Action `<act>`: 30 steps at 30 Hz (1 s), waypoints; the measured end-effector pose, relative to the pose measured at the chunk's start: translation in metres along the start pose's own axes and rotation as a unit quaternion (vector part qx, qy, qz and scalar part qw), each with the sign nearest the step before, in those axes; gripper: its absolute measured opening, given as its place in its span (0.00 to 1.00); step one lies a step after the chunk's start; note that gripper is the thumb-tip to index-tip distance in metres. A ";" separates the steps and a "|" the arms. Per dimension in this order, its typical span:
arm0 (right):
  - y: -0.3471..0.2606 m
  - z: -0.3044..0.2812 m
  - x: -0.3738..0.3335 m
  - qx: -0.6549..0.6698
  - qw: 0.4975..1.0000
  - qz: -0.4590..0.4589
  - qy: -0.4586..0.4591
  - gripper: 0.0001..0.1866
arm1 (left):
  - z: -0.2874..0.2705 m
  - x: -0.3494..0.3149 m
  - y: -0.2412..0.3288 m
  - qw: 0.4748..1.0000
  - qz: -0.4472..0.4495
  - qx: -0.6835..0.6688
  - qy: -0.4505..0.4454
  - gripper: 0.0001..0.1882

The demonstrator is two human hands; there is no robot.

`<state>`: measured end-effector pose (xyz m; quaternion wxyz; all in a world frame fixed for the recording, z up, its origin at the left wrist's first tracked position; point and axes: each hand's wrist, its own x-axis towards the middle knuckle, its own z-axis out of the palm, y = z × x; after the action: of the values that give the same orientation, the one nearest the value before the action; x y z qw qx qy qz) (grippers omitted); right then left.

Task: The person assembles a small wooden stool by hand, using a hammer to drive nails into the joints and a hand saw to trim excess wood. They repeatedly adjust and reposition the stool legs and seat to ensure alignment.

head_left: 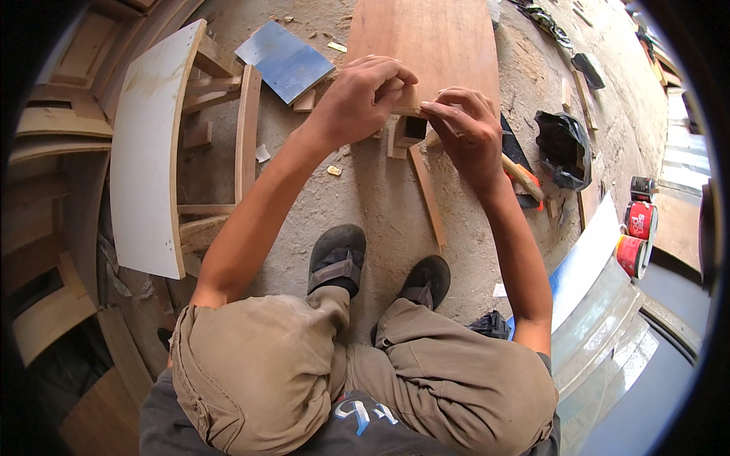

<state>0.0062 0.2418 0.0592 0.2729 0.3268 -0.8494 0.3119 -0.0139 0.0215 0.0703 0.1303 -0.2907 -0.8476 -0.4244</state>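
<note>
"Where are the hands?"
"At the near end of a broad wooden board [426, 42]. Between them is a small wood piece [409, 99]: the left hand [365, 97], fingers curled nearly closed, grips its left side; the right hand [465, 125] pinches its right corner between thumb and fingertips."
"What's around?"
"Left, a white-topped frame [148, 152] and a blue panel [285, 61]. Right, a black bag [564, 148]. A narrow wood strip [428, 196] lies nearer, before the sandals [338, 254]. The left fingers partly hide the piece."

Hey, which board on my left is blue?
The small rectangular board just left of your left hand; the larger panel farther left is white.
</note>
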 end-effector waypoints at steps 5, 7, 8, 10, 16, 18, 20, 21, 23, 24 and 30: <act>0.000 0.000 0.001 -0.019 1.000 -0.010 -0.007 0.09 | 0.000 0.001 0.000 1.000 0.018 0.013 0.012 0.07; 0.002 0.001 -0.001 -0.022 1.000 -0.009 -0.001 0.09 | 0.000 0.001 0.001 1.000 0.021 0.011 0.008 0.07; 0.002 0.001 -0.002 -0.024 1.000 -0.008 0.003 0.09 | 0.000 0.002 0.001 1.000 0.023 0.010 0.006 0.07; 0.002 0.002 -0.002 -0.017 1.000 -0.014 0.008 0.09 | 0.001 0.001 0.001 1.000 0.025 0.015 0.011 0.07; 0.001 0.000 0.001 -0.007 1.000 -0.021 0.008 0.09 | 0.001 0.001 -0.001 1.000 0.024 0.018 0.003 0.07; -0.002 -0.002 0.004 0.042 0.999 0.025 0.017 0.08 | 0.001 0.001 -0.002 0.999 0.034 0.022 0.002 0.07; -0.006 -0.004 0.008 0.139 0.982 0.120 0.039 0.07 | 0.002 0.001 -0.003 0.999 0.042 0.031 -0.002 0.06; -0.006 -0.005 0.009 0.157 0.974 0.157 0.034 0.07 | 0.002 0.001 -0.003 0.998 0.051 0.045 -0.005 0.06; -0.003 -0.006 0.011 0.193 0.954 0.229 0.025 0.07 | 0.003 0.001 -0.004 0.995 0.070 0.073 -0.011 0.07; -0.004 -0.006 0.012 0.185 0.958 0.219 0.021 0.07 | 0.004 0.000 -0.004 0.995 0.065 0.078 -0.010 0.07; -0.002 -0.002 0.011 0.166 0.968 0.188 0.017 0.07 | 0.004 -0.001 -0.002 0.993 0.057 0.100 -0.016 0.08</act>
<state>0.0013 0.2381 0.0684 0.1658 0.1963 -0.8272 0.4997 -0.0145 0.0239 0.0662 0.1688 -0.3307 -0.8699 -0.3247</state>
